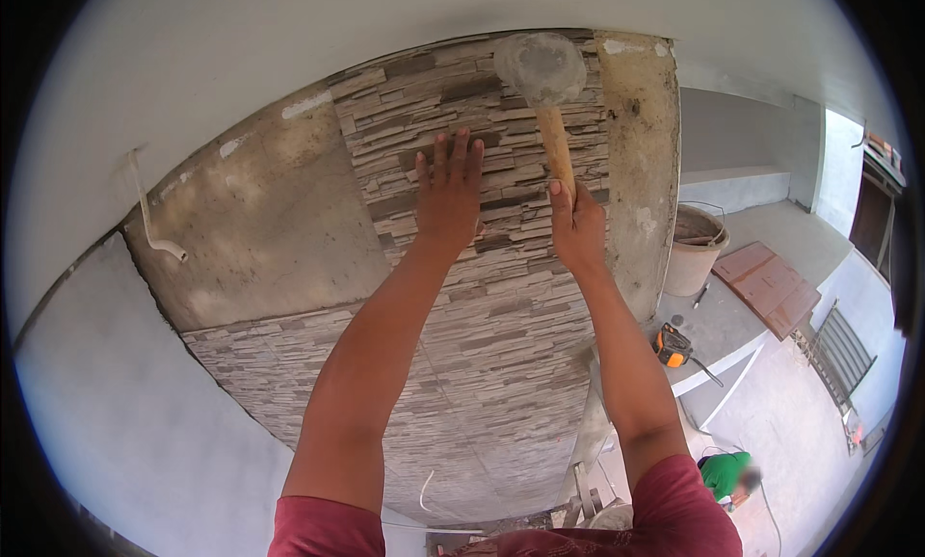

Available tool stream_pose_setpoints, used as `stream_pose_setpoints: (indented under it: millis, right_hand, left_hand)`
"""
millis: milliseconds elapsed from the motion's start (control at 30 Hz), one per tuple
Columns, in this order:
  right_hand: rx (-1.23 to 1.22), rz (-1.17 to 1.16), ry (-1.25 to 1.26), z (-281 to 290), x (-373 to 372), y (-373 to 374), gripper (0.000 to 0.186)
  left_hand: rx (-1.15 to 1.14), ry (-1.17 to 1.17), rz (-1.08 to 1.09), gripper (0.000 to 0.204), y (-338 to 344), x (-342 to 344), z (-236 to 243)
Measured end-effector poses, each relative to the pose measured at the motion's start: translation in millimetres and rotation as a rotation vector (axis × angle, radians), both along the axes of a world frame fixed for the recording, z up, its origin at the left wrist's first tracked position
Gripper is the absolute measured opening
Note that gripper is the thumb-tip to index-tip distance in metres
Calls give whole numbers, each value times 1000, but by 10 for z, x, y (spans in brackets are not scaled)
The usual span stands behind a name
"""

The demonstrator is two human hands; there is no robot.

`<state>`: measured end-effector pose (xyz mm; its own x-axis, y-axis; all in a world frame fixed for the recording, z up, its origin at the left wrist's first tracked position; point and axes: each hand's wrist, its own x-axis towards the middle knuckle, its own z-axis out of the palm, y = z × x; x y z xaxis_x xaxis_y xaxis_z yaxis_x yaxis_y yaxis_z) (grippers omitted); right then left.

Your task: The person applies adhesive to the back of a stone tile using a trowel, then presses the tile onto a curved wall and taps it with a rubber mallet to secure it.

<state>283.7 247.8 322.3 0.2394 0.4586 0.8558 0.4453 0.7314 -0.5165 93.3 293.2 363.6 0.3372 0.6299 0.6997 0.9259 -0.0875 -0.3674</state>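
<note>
My right hand (pixel 581 227) is wrapped round the wooden handle of a mallet (pixel 542 67). Its wide grey head is raised at the upper part of the wall, in front of the stone-patterned tiles (pixel 501 297); whether it touches them I cannot tell. My left hand (pixel 450 193) lies flat against the tiling to the left of the mallet, fingers spread and holding nothing. Bare cement wall (pixel 279 229) shows left of the upper tiles, and a narrow bare strip (pixel 641 172) runs down their right side.
A bent pipe (pixel 154 215) sticks out at the left. On the ledge at right are a bucket (pixel 692 268), a reddish-brown panel (pixel 768 287) and an orange-and-black tape measure (pixel 673 346). Below right, a person in green (pixel 723 473) is near a cable.
</note>
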Motion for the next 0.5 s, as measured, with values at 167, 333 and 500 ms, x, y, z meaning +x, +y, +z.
stream_pose_setpoints:
  millis: [167, 333, 500]
  right_hand:
    - [61, -68, -206, -2, -224, 192, 54]
    - [-62, -78, -308, 231, -530, 137, 51]
    - [-34, -133, -339, 113, -589, 274, 51]
  left_hand:
    - [2, -267, -55, 140, -81, -179, -46]
    - [11, -272, -72, 140, -71, -230, -65]
    - [47, -285, -96, 140, -18, -225, -110]
